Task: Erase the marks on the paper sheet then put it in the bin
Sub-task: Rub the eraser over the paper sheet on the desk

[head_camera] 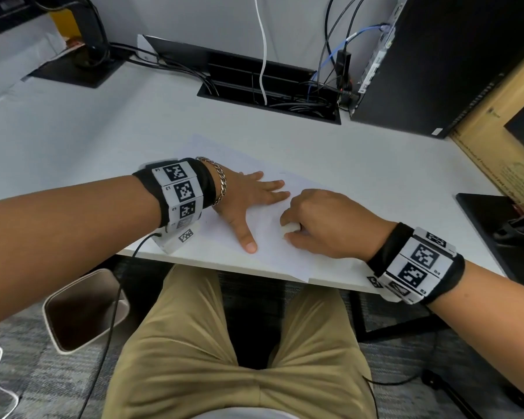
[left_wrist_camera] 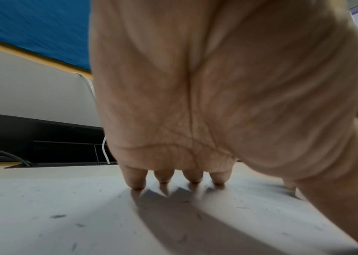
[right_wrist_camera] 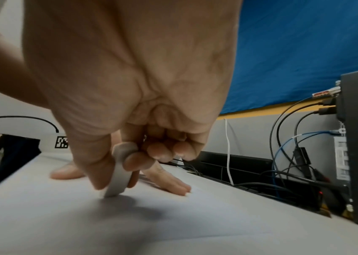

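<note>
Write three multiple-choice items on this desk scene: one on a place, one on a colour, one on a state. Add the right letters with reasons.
1. Where does the open beige waste bin stand?
A. on the white desk
B. on the floor, to the person's left
C. beside the black computer tower

2. What colour is the small rounded eraser?
A. white
B. red
C. black

3. How does the left hand lie on the white paper sheet?
A. balled into a fist
B. flat, fingers spread
C. lifted clear

Answers: 1 B, the head view shows it below the desk edge. 2 A, it shows pale in the right hand. 3 B, fingertips press the sheet.
</note>
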The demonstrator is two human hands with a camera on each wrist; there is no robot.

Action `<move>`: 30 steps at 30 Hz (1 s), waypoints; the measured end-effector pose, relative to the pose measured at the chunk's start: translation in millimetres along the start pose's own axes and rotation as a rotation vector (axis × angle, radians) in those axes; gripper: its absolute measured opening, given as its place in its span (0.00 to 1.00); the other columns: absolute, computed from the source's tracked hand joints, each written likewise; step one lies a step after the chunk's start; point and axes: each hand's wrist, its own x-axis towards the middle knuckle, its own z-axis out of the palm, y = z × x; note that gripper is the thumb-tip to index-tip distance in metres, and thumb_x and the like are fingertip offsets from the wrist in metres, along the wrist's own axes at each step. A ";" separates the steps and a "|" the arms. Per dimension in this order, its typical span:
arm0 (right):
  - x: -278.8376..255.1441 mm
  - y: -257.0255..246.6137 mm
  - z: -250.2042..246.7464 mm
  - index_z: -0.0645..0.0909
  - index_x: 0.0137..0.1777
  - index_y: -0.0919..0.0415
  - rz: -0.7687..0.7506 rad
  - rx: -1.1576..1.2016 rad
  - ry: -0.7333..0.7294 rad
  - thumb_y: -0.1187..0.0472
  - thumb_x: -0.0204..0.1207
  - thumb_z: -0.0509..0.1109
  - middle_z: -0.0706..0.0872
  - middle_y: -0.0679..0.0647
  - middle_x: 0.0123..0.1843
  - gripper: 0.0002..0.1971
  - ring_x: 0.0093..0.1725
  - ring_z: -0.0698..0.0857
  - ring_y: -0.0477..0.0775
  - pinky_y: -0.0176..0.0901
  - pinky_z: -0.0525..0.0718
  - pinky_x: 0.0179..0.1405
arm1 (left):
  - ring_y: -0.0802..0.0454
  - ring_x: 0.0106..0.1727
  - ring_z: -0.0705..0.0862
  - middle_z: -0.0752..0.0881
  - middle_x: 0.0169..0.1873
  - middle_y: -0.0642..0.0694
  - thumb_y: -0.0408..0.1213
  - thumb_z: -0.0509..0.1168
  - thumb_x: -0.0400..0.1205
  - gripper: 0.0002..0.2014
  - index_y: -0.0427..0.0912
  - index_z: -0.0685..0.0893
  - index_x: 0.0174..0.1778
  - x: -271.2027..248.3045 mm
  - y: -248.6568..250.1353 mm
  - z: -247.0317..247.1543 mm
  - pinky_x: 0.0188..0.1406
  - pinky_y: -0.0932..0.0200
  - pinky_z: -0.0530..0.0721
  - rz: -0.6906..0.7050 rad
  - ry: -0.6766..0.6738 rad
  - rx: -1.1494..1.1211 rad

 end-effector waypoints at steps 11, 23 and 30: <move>-5.3 14.0 -2.4 0.87 0.65 0.45 -0.045 0.054 -0.028 0.45 0.82 0.70 0.75 0.36 0.39 0.15 0.48 0.77 0.44 0.47 0.83 0.53 | 0.44 0.91 0.30 0.28 0.89 0.63 0.76 0.75 0.68 0.68 0.66 0.30 0.89 -3.1 0.8 -1.2 0.89 0.26 0.42 0.000 0.006 -0.004; 4.4 14.9 1.3 0.87 0.64 0.44 -0.036 0.046 0.050 0.48 0.81 0.70 0.75 0.37 0.44 0.14 0.55 0.80 0.47 0.45 0.79 0.50 | 0.36 0.91 0.33 0.29 0.90 0.56 0.74 0.75 0.71 0.59 0.81 0.36 0.85 -11.5 5.2 -2.5 0.87 0.21 0.43 0.017 0.013 0.013; 1.3 15.7 -2.7 0.89 0.64 0.47 -0.070 0.119 -0.069 0.49 0.80 0.72 0.86 0.43 0.45 0.14 0.46 0.84 0.47 0.48 0.84 0.50 | 0.37 0.91 0.31 0.28 0.89 0.59 0.76 0.75 0.69 0.62 0.79 0.33 0.86 -7.0 3.1 -0.4 0.86 0.19 0.45 -0.003 0.003 0.028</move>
